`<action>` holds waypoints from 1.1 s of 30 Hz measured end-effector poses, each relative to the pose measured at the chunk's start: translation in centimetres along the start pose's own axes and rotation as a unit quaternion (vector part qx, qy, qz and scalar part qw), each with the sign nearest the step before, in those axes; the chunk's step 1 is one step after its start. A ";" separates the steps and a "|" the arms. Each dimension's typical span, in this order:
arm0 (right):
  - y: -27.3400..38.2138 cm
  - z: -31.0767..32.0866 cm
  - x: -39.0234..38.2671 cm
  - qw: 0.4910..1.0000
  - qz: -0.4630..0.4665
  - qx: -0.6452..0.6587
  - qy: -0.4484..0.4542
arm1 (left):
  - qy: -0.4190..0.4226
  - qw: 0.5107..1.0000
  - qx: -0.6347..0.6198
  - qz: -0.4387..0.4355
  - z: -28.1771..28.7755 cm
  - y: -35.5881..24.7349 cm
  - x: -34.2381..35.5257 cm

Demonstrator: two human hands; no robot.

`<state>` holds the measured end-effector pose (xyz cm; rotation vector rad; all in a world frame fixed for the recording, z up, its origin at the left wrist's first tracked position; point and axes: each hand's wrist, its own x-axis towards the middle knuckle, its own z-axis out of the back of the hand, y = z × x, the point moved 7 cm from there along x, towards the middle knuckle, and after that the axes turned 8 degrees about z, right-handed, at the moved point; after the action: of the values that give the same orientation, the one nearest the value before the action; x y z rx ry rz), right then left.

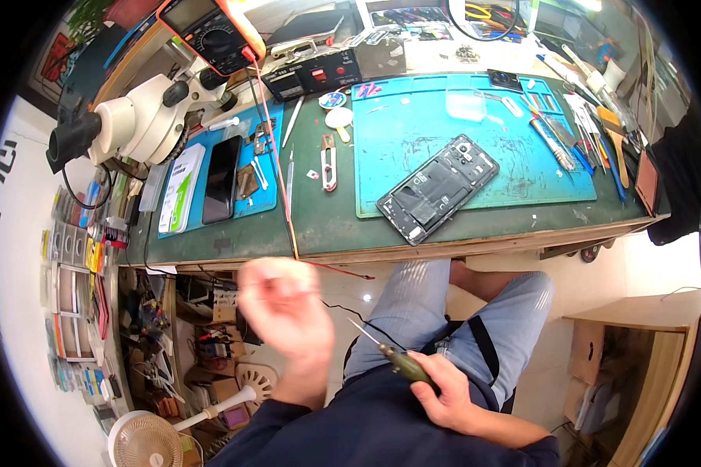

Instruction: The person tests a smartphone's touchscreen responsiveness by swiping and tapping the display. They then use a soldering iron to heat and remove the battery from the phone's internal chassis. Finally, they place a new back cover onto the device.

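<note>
My right hand (448, 389) is wrapped round the dark green handle of a screwdriver (406, 364), held over my lap with its thin shaft pointing up and left. Raised just off the bench's front edge, my left hand (288, 307) is smeared by motion. Its fingers look bent, but whether they hold anything does not show. On the blue work mat (397, 117) an opened smartphone (440, 188) lies at a slant, its inner parts facing up, apart from both hands. Red and black test leads (283, 183) run down past the bench edge close to my left hand.
On the left stand a microscope (132, 124) and a multimeter (210, 35), with a dark phone (222, 179) and a white-green box (183, 187) below. A red-handled tool (329, 163) lies mid-bench. Brushes (614, 128) and tweezers crowd the right. A fan (146, 440) stands low at left.
</note>
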<state>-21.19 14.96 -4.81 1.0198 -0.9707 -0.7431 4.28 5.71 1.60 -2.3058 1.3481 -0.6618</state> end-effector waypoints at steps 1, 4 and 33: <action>-0.5 0.4 -0.5 1.000 -0.003 -0.010 0.001 | 0.021 0.994 0.098 -0.032 -1.3 -1.2 -0.1; -0.4 3.7 0.9 0.992 0.018 -0.101 -0.066 | 0.161 0.915 0.362 -0.076 -3.2 -0.9 -2.2; 1.0 15.0 6.6 0.883 0.049 -0.460 -0.084 | 0.391 0.526 0.732 -0.186 -6.4 8.9 2.9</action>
<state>-32.22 4.39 1.09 0.0701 -0.6684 -1.0667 -4.34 -1.56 2.52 -0.7039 0.0079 -2.0412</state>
